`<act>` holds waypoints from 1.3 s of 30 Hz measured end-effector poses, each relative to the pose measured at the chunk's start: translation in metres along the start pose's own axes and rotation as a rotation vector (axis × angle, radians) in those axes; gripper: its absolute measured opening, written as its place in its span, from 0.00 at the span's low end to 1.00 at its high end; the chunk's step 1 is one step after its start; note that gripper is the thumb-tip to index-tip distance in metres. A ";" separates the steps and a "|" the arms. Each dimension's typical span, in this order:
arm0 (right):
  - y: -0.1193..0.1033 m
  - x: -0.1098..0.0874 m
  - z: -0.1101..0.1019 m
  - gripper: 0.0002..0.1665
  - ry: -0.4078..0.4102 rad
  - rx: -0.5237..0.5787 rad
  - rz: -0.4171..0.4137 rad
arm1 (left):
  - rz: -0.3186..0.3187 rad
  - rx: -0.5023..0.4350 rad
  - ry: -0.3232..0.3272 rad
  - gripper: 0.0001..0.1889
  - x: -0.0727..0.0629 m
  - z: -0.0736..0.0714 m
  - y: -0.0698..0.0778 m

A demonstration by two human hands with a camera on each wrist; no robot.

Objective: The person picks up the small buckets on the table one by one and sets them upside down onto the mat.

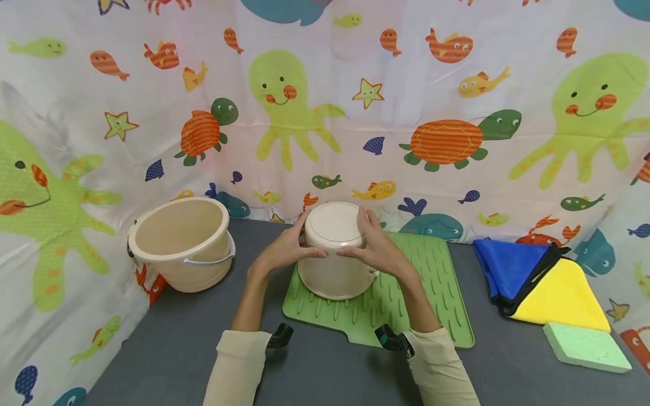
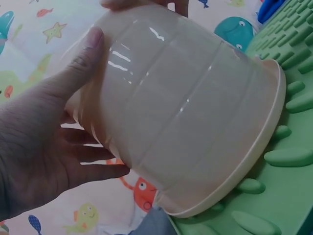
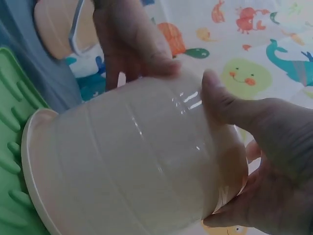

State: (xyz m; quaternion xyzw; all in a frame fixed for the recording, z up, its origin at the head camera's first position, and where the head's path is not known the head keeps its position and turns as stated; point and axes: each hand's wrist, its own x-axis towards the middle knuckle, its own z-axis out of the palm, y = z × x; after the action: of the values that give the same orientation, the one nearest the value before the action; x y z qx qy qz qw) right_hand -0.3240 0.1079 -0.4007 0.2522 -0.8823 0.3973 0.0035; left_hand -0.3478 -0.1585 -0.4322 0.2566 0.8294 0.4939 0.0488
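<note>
A cream plastic tub (image 1: 335,262) is upside down, its rim at the green ridged mat (image 1: 426,282) and its round base facing up. From the left side my left hand (image 1: 286,246) grips it near the base, thumb across the front and fingers curving round the side. My right hand (image 1: 378,245) holds it the same way from the right. In the left wrist view the left thumb (image 2: 90,46) lies along the glossy ribbed wall of the tub (image 2: 181,107). The right wrist view shows the right hand (image 3: 264,161) round the base end.
A larger beige bucket (image 1: 188,248) with a light handle stands upright at the left. Blue and yellow cloths (image 1: 558,293) with dark edging lie at the right, and a pale green sponge (image 1: 586,347) sits in front of them. A sea-animal curtain (image 1: 325,101) hangs behind the dark table (image 1: 315,372).
</note>
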 end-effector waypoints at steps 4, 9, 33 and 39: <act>-0.002 -0.001 0.000 0.73 -0.018 0.017 0.028 | -0.041 0.084 0.004 0.63 -0.002 -0.001 0.007; -0.003 -0.003 -0.001 0.71 -0.034 0.033 0.041 | -0.108 0.134 -0.046 0.60 -0.012 -0.009 0.032; -0.003 -0.002 -0.007 0.63 -0.048 0.037 0.014 | -0.620 0.379 0.324 0.56 -0.111 -0.081 0.097; -0.001 0.000 -0.001 0.63 -0.058 0.040 0.016 | -0.668 0.442 0.324 0.55 -0.131 -0.098 0.085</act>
State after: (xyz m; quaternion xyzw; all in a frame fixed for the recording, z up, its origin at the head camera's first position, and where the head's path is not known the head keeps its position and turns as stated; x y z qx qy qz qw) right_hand -0.3235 0.1080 -0.3991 0.2566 -0.8760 0.4074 -0.0304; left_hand -0.2353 -0.2662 -0.3330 -0.1026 0.9496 0.2956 0.0191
